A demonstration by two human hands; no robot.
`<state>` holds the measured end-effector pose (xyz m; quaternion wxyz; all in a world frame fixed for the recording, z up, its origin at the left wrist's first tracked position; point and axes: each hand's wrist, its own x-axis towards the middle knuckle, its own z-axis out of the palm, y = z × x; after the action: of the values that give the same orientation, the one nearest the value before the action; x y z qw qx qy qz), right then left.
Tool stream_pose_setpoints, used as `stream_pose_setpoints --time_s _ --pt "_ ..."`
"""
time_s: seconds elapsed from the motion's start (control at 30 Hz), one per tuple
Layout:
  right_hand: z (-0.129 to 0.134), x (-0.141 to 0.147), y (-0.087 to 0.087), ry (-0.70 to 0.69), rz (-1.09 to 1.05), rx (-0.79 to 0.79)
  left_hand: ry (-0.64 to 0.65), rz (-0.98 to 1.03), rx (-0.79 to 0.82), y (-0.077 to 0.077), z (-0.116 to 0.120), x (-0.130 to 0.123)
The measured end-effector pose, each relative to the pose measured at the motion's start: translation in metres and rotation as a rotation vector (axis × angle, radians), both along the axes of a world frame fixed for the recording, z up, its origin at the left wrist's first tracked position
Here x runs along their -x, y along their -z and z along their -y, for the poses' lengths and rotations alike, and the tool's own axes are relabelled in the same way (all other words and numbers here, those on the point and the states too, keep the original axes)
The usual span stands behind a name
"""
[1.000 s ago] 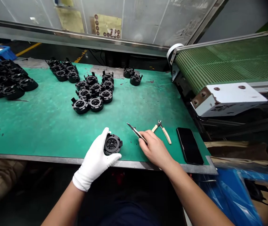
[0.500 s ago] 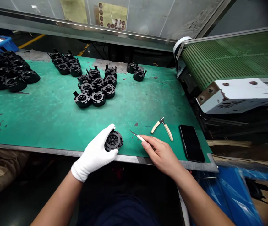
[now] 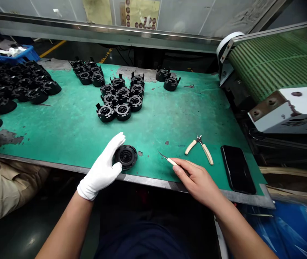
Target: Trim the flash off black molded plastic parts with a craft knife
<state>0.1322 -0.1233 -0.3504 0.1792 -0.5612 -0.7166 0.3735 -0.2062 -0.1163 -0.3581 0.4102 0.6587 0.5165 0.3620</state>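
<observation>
Head view: white-gloved left hand clamped around round black plastic part at near edge of green mat surface. Bare right hand pinching slim white-handled blade, tip above the surface; cream-handled cutters just beyond.

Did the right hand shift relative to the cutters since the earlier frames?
Yes. The right hand with its blade drew back toward the table edge, away from the cutters.

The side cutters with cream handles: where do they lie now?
Head view: the side cutters lie on the green mat, right of centre, between the phone and the right hand.
</observation>
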Motion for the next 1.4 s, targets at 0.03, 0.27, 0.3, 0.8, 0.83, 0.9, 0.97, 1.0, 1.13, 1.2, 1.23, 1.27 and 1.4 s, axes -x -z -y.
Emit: stream_pose_setpoints --time_s 0.03,0.27,0.3,0.8,0.83,0.9,0.97,1.0,1.13,1.2,1.23,1.27,1.4 --pt "-0.001 0.001 -0.001 0.000 -0.006 -0.005 0.037 0.021 -0.010 -0.001 -0.002 -0.003" --pt "0.002 0.004 -0.010 0.002 -0.021 -0.012 -0.203 0.264 0.012 0.004 -0.004 -0.013" --pt "0.002 0.005 -0.011 -0.010 -0.018 -0.006 -0.238 0.304 0.020 0.005 -0.002 -0.014" --pt "0.008 0.010 -0.003 -0.001 -0.021 0.016 -0.563 -0.287 -0.312 0.014 0.013 -0.067" --pt "0.009 0.008 -0.005 -0.003 -0.019 0.019 -0.464 -0.257 -0.296 0.013 0.010 -0.061" --pt "0.009 0.004 -0.010 -0.010 -0.011 0.017 -0.230 -0.196 -0.232 0.008 0.008 -0.046" --pt "0.008 0.002 -0.015 -0.032 -0.003 0.010 -0.068 -0.173 -0.169 0.003 0.009 -0.033" --pt "0.007 0.003 -0.018 -0.053 0.005 0.003 -0.037 -0.169 -0.144 0.001 0.011 -0.030" --pt "0.005 0.020 -0.027 -0.179 0.091 -0.063 -0.088 -0.185 -0.049 0.004 0.015 -0.033" --pt "0.004 0.032 -0.029 -0.238 0.161 -0.117 -0.136 -0.206 -0.036 0.010 0.016 -0.039" --pt "0.003 0.038 -0.030 -0.256 0.205 -0.144 -0.148 -0.216 -0.041 0.012 0.016 -0.041" --pt "0.002 0.042 -0.030 -0.265 0.255 -0.174 -0.150 -0.227 -0.047 0.014 0.015 -0.042" --pt "-0.015 0.043 -0.028 -0.271 0.499 -0.288 -0.119 -0.274 -0.082 0.016 0.014 -0.041"
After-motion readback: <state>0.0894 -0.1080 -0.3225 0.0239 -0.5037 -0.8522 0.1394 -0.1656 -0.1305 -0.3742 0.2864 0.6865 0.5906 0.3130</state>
